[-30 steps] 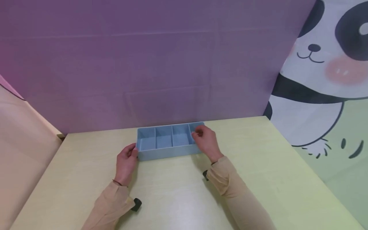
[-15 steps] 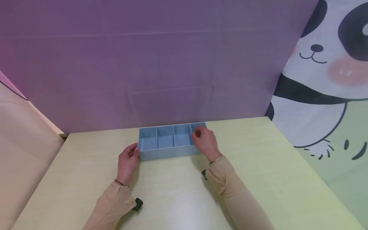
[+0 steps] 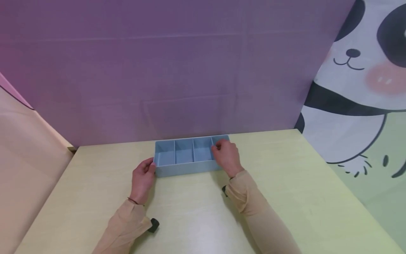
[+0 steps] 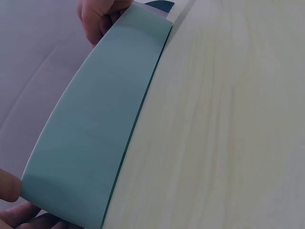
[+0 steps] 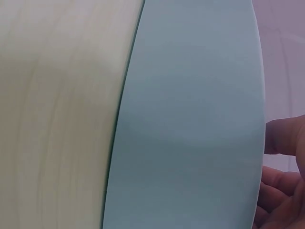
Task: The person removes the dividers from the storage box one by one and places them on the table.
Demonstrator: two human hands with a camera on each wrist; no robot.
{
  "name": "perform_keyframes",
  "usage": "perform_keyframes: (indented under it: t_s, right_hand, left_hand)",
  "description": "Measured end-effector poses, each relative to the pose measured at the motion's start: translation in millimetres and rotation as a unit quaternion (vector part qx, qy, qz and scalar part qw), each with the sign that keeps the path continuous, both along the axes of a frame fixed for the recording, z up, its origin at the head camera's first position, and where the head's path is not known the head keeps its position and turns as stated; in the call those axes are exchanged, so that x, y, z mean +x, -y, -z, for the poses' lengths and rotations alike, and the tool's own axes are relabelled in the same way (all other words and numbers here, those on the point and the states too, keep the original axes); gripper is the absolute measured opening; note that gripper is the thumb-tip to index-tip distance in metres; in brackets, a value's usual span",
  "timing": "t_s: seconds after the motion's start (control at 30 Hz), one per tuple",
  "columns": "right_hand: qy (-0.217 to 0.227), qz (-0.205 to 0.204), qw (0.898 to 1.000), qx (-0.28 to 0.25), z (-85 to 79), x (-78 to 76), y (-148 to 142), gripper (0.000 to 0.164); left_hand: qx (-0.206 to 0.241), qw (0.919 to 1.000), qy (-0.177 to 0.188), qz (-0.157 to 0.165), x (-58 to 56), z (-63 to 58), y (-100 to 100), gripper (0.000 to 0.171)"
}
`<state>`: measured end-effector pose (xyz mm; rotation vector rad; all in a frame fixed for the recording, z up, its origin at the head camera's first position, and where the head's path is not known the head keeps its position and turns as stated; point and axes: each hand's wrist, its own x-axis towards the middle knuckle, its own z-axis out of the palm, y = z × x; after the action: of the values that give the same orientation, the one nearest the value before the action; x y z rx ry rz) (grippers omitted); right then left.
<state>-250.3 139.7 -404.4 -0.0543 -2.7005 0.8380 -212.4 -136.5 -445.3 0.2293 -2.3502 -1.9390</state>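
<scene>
A light-blue box [image 3: 187, 168], split into several compartments along its length, sits on the table. My left hand [image 3: 142, 180] is at its left end. In the left wrist view the left thumb [image 4: 8, 186] touches the box's near corner, with the curled fingers [image 4: 28, 217] around the end. My right hand [image 3: 228, 158] is over the rightmost compartment, fingers bent inward, covering much of it. The right wrist view shows the right thumb [image 5: 283, 136] and curled fingers just past the rim of the box's front wall [image 5: 186, 119]. I cannot tell whether the right fingers pinch anything.
The pale wooden table [image 3: 190, 208] runs in front of the box. A purple cloth backdrop [image 3: 190, 70] stands close behind it. A panda-print cloth [image 3: 345, 137] hangs on the right, and a pale cloth [image 3: 25, 148] on the left.
The whole head view drifts slightly rightward, table and box together. The right hand shifts a little left relative to the box. The left hand stays at the box's left end.
</scene>
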Motion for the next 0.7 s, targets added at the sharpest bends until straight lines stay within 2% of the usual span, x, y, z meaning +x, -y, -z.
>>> perform_keyframes:
  t_s: [0.2,0.33,0.7]
  right_hand:
    - [0.003,0.003,1.000,0.008,2.4,-3.1,1.8,0.023]
    - [-0.006,0.000,1.000,0.009,2.7,-4.3,2.9,0.023]
    - [-0.014,0.000,0.999,0.032,2.9,-5.1,5.5,0.023]
  left_hand:
    - [0.006,1.0000,-0.002,0.001,0.2,0.6,-0.4,0.035]
    - [0.007,0.9999,0.007,-0.010,0.1,0.3,-2.1,0.035]
    - [0.005,1.0000,0.004,0.006,-0.8,0.4,0.8,0.035]
